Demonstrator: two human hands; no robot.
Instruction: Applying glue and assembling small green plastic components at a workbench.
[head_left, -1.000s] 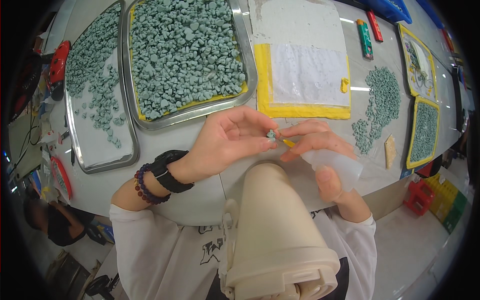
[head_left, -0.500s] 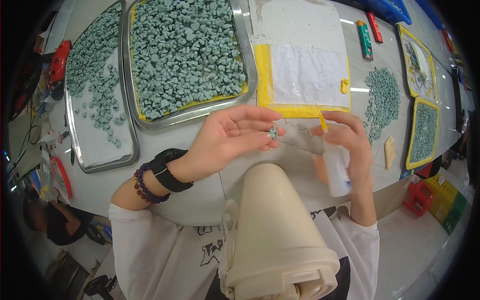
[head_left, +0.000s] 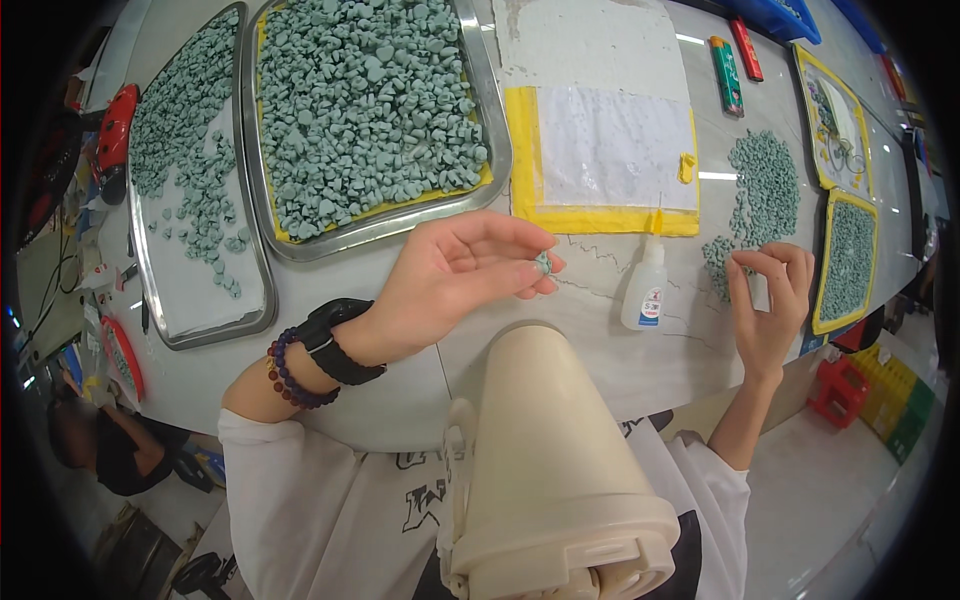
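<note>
My left hand pinches a small grey-green stone-like piece between thumb and fingertips, above the table in front of the yellow-edged board. At the right, my right hand has thumb and forefinger drawn together at the near end of a loose pile of small green pieces. Whatever lies between those fingertips is too small to make out. Between my hands a white squeeze bottle with a yellow nozzle tip stands upright on the table, touched by neither hand.
Two metal trays, one full and one partly filled, hold green pieces at the left. A yellow-edged board lies ahead. Close to my chest rises a cream tapered container. Yellow-rimmed trays and two lighters are at right.
My right hand has let go of the white bottle, which now stands on the table, and has moved right to the loose pile. My left hand has hardly moved.
</note>
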